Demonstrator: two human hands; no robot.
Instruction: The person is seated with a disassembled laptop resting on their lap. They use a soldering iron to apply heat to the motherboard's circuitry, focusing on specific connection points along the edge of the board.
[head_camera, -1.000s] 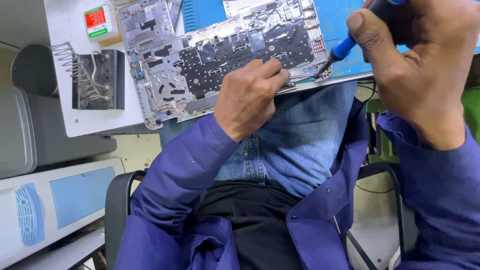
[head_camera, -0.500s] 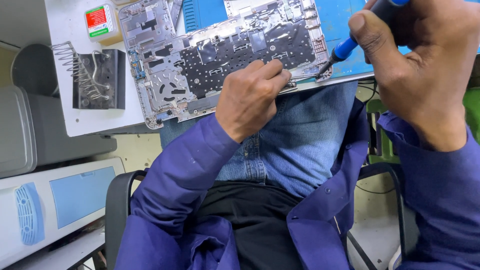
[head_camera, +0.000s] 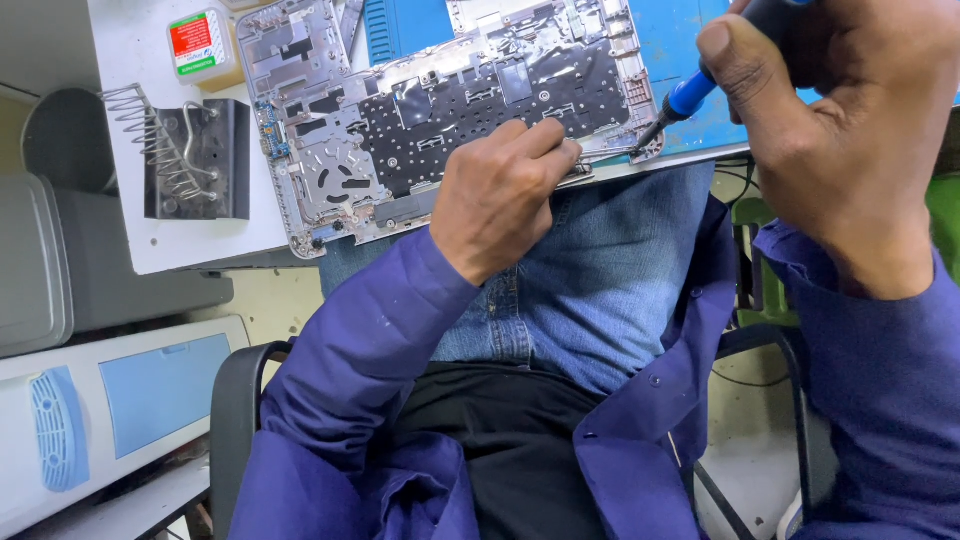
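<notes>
An opened laptop base (head_camera: 400, 110), metal frame and keyboard underside exposed, lies on the bench edge above my lap. My left hand (head_camera: 497, 195) grips its near edge, fingers curled over the rim. My right hand (head_camera: 830, 130) holds a blue-handled screwdriver (head_camera: 690, 92) upright. Its dark tip touches the frame's near right corner (head_camera: 640, 150). Most of the screwdriver's handle is hidden inside my fist.
A black soldering-iron stand with a wire coil (head_camera: 185, 155) sits on the white bench (head_camera: 190, 245) at the left, a small white bottle (head_camera: 200, 45) behind it. A blue mat (head_camera: 700, 40) lies under the laptop base. Grey and white cases (head_camera: 90, 400) stand low at left.
</notes>
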